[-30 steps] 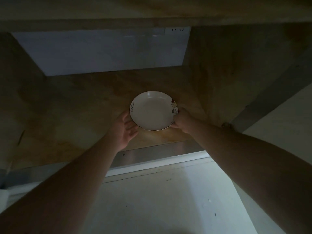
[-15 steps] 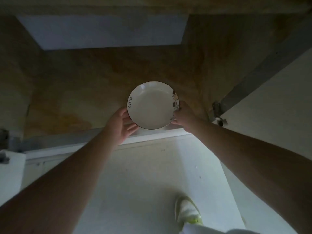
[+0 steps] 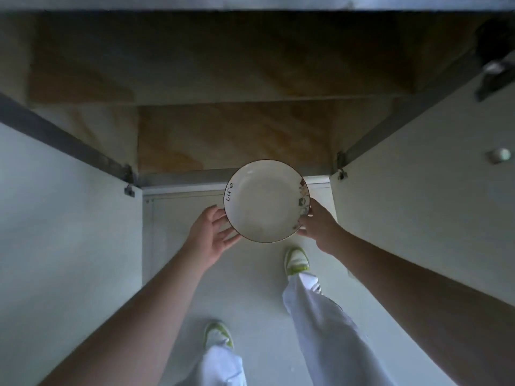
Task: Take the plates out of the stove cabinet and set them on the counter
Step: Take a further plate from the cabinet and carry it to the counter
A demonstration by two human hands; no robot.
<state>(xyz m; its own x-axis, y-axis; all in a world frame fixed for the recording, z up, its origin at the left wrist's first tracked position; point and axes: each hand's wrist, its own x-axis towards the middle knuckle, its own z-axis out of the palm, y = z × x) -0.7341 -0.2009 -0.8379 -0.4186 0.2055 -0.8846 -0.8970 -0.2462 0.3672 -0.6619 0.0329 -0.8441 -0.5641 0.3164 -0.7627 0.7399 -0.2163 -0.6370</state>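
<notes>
A round white plate (image 3: 264, 201) with a dark rim, the word "life" on its left edge and a small pattern on its right edge, hangs level in front of the open cabinet (image 3: 231, 135). My left hand (image 3: 211, 235) cups its lower left edge from beneath, fingers spread. My right hand (image 3: 317, 227) pinches its right edge. The plate is outside the cabinet, over the floor and the cabinet's front sill. The wooden cabinet floor behind it shows no other plates.
Two white cabinet doors stand open, one at the left (image 3: 64, 218) and one at the right (image 3: 418, 204) with a round knob (image 3: 500, 155). Below me are the pale floor, my white trousers and two green-and-white shoes (image 3: 296, 260).
Both hands have drawn the plate out of the cabinet toward me, past the front sill. The view has pulled back, so both open doors and my legs now show.
</notes>
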